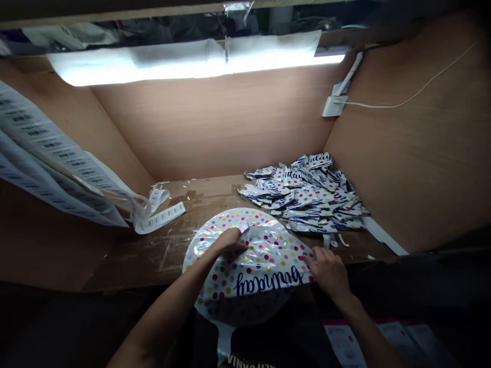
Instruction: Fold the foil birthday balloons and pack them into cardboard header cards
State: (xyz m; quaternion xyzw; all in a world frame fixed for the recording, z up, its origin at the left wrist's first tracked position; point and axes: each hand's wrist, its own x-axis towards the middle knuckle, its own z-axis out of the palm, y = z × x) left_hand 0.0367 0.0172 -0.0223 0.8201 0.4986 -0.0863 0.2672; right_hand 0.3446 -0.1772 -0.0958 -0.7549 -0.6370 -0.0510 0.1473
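Balloon (268, 255) part-folded; right hand (330, 268) pinches its right edge, left hand (231, 243) on its middle, grip unclear. Best: edge taut, crease flat. Pile (312, 199) beyond balloon, rightward.

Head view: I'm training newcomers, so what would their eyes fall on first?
Probably the bright lamp stretching across the top. Next, at lower center, the left hand and right hand on a dotted balloon. Behind it, to the right, lies a heap of similarly dotted folded pieces.
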